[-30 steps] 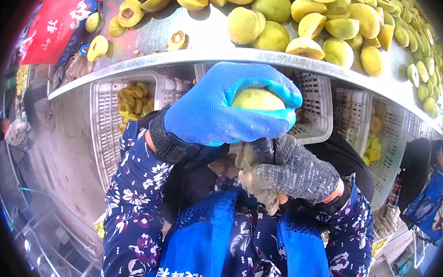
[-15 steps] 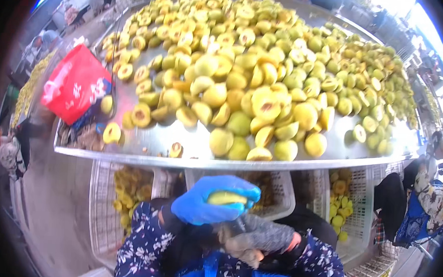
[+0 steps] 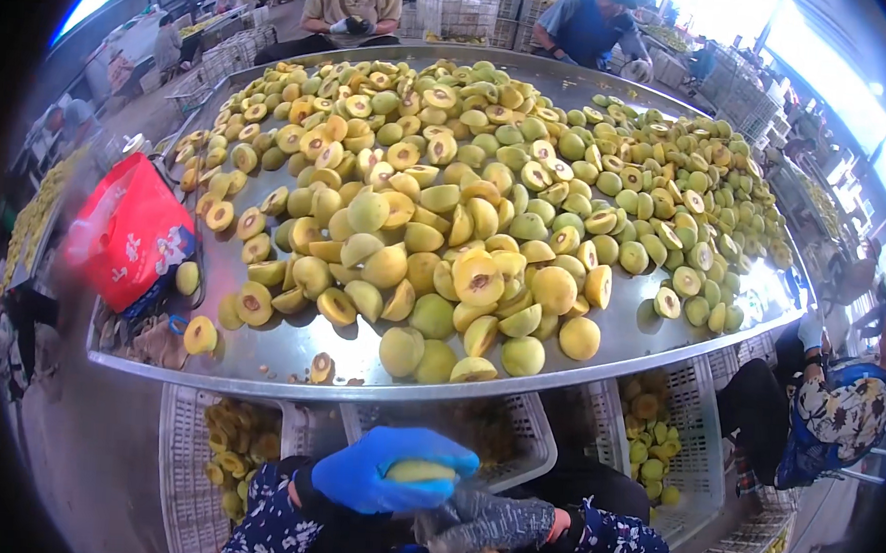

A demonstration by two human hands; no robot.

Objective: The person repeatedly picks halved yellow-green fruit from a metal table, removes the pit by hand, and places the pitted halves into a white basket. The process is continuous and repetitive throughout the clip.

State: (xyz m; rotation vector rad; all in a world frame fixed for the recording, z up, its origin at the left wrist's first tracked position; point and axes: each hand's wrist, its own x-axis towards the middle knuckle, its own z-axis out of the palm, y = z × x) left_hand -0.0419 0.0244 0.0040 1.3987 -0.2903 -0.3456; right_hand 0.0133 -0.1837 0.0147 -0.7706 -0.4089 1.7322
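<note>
My left hand (image 3: 378,469), in a blue glove, is closed around a yellow-green peach (image 3: 421,471), held in front of the table's near edge. Just to its right and a little lower, my right hand (image 3: 485,527) wears a grey knit glove with worn fingers. Its fingers are curled closed, and what they grip, if anything, is hidden. The two hands are close together. Beyond them a big heap of peach halves (image 3: 473,278), yellow to green and many showing brown stones or hollows, covers much of a metal table (image 3: 247,374).
Under the table edge stand white plastic crates (image 3: 186,463) with fruit pieces, one to the left, one behind my hands, one to the right (image 3: 700,430). A red bag (image 3: 130,235) lies at the table's left corner. Two people (image 3: 355,7) work across the table; another sits at right.
The view has tilted up, so the table sits lower and people across it now show. My hands stay together, the left still holding the peach.
</note>
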